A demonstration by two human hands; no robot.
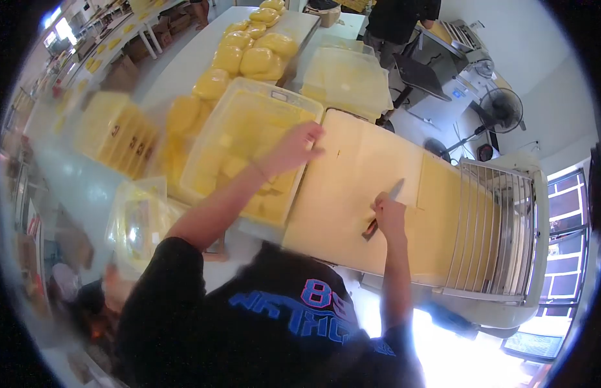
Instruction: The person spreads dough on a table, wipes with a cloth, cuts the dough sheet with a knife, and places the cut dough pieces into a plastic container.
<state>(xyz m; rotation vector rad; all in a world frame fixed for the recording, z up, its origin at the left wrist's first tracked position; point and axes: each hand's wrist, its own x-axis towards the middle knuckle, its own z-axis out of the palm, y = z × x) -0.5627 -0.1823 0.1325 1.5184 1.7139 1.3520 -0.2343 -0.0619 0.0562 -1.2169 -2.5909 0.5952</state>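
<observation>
My right hand [390, 215] is closed around a knife [396, 189], its blade pointing away from me over a pale belt [346, 187]. The dark and orange end of the handle sticks out below my fist. To the right of the knife, a flat yellow dough-like sheet [436, 213] lies on the belt and runs under a wire guard. My left hand [300, 145] is over the right rim of a clear plastic bin [207, 145], fingers apart and nothing visible in them. Yellow pieces [255, 204] lie inside that bin, partly hidden by my left forearm.
Several wrapped yellow bundles [239, 55] are piled on the white table [184, 55]. Another clear bin [346, 77] stands beyond the belt. A wire guard [478, 226] covers the belt's right end. A fan [501, 107] and a person in dark clothes [394, 26] are at the back.
</observation>
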